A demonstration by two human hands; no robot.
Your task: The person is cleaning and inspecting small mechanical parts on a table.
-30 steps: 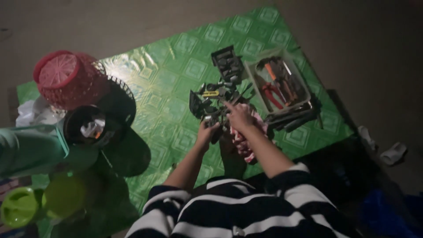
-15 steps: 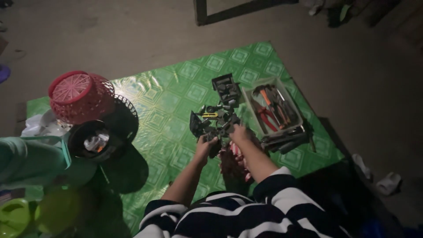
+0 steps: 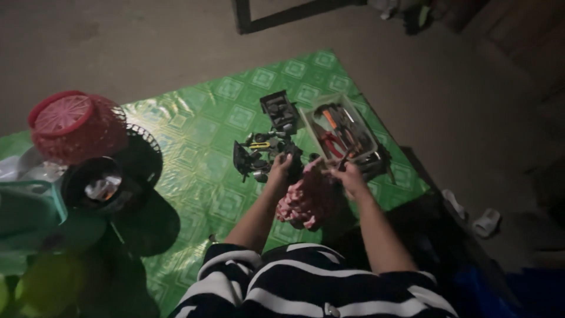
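Both hands [image 3: 312,171] grip a dark mechanism [image 3: 265,156] beside a tool tray [image 3: 365,154].

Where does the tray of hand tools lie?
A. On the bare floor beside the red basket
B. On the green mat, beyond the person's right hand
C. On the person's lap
B: the tray of hand tools lies on the green mat, just beyond the right hand.

Dim home floor used as workshop, green patterned mat [image 3: 194,147] on bare concrete, tray of hand tools [image 3: 341,135], plastic baskets [image 3: 73,123]
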